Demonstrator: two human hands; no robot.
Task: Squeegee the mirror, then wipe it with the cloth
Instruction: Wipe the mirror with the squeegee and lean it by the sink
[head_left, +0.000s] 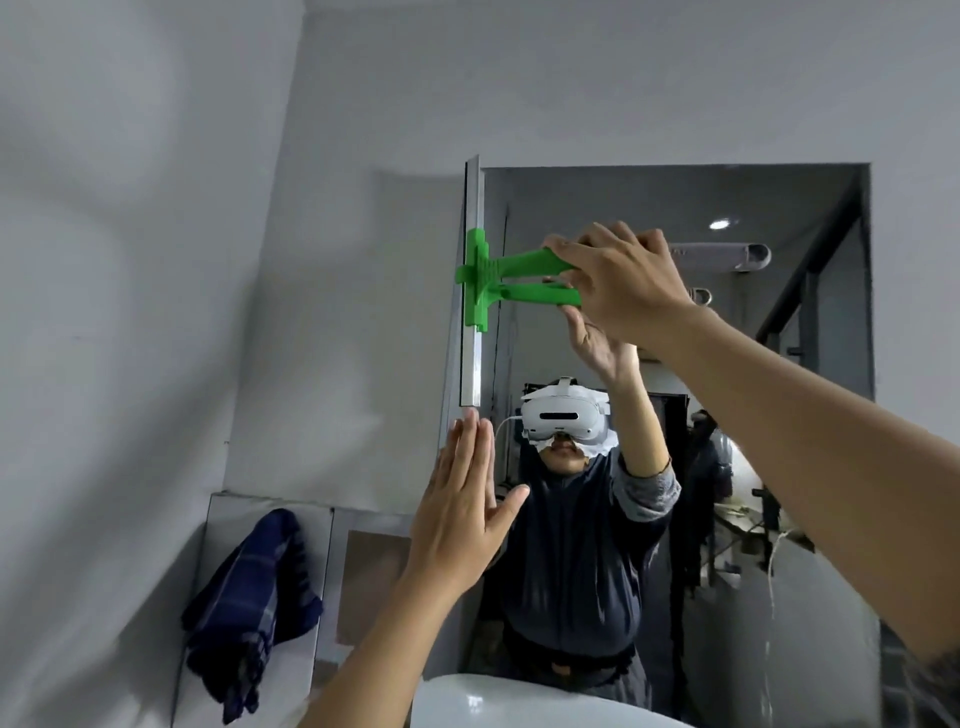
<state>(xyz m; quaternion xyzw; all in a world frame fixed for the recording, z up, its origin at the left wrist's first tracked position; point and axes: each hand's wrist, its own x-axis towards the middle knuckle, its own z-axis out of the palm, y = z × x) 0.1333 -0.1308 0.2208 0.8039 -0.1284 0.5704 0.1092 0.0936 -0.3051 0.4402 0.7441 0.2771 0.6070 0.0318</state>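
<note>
The green squeegee (498, 280) stands with its metal blade (471, 291) upright along the left edge of the mirror (675, 364), handle pointing right into the right hand (623, 286), whose fingers wrap it. Just below the blade's lower end, the left hand (467, 504) lies flat, fingers together. A dark blue checked cloth (254, 603) hangs lower left, well apart.

squeegee handle (540, 280) end hidden inside right hand (623, 291); sink (493, 701) cropped by bottom edge
</note>
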